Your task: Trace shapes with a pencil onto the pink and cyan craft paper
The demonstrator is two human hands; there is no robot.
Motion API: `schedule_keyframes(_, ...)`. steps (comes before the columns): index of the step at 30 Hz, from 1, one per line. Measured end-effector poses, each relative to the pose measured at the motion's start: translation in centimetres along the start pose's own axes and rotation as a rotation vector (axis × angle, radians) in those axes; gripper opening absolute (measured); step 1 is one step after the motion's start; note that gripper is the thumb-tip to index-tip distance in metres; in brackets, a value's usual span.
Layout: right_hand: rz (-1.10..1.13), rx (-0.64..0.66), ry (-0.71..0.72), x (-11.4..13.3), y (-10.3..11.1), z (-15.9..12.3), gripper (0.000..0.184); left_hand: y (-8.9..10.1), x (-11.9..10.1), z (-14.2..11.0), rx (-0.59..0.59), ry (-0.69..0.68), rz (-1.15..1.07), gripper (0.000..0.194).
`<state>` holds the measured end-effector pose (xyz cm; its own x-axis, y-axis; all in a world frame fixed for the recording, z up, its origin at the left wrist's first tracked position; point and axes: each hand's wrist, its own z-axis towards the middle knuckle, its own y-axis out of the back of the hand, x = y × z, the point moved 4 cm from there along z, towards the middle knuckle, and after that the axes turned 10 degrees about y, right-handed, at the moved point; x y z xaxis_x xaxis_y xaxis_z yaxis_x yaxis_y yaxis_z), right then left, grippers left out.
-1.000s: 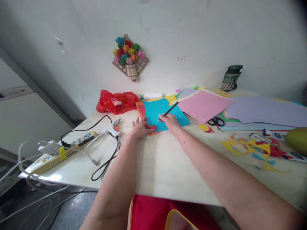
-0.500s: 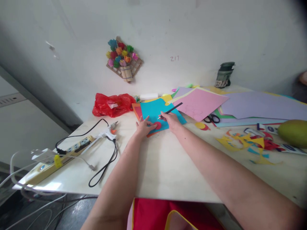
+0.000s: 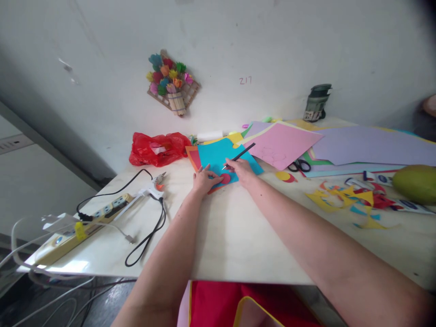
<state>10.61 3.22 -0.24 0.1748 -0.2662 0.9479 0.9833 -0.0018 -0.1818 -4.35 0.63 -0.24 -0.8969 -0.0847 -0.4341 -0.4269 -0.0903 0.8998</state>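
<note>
My left hand point(image 3: 204, 180) lies on a blue sheet of paper point(image 3: 214, 154) with its fingers spread. Its thumb side touches a small red paper circle point(image 3: 225, 178) on the sheet's near part. In my right hand point(image 3: 242, 170) is a dark pen point(image 3: 242, 152), held in a writing grip. The pen's light tip points down just above the circle; whether it touches the paper I cannot tell. Orange and red sheets point(image 3: 194, 158) stick out from under the blue one on the left.
Scissors point(image 3: 299, 165) lie right of the pink paper point(image 3: 281, 145), near yellow and red circles point(image 3: 283, 176). Paper scraps point(image 3: 335, 196) lie farther right. On the left are a glue gun point(image 3: 156, 187), a power strip point(image 3: 85, 228) and a red plastic bag point(image 3: 158, 147). A bottle point(image 3: 316, 103) stands behind.
The red circle has moved rightward on the blue sheet, farther in from its left edge, with my left hand following. The pen stays in my right hand. The whole view has shifted slightly.
</note>
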Motion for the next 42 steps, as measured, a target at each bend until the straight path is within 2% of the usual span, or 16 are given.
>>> schedule_keyframes(7, 0.016, -0.001, -0.036, 0.2, -0.1, -0.2, 0.017, -0.2, 0.1, 0.2, -0.105, 0.012, -0.053, 0.032)
schedule_keyframes(11, 0.019, -0.002, -0.040, 0.4, -0.2, -0.4, 0.016, -0.2, 0.1, 0.2, -0.125, 0.000, -0.060, 0.032)
schedule_keyframes(24, -0.010, 0.056, -0.056, -0.1, -0.9, -0.6, 0.017, -0.2, -0.1, 0.2, -0.129, 0.004, -0.027, 0.031)
schedule_keyframes(36, -0.043, 0.032, 0.028, 0.6, -0.9, -1.1, 0.019, -0.1, -0.3, -0.1, -0.126, 0.013, 0.000, 0.030)
schedule_keyframes(42, -0.211, 0.101, 0.057, -1.0, -1.0, -0.3, 0.021, -0.2, -0.3, 0.0, -0.114, 0.016, -0.007, 0.031)
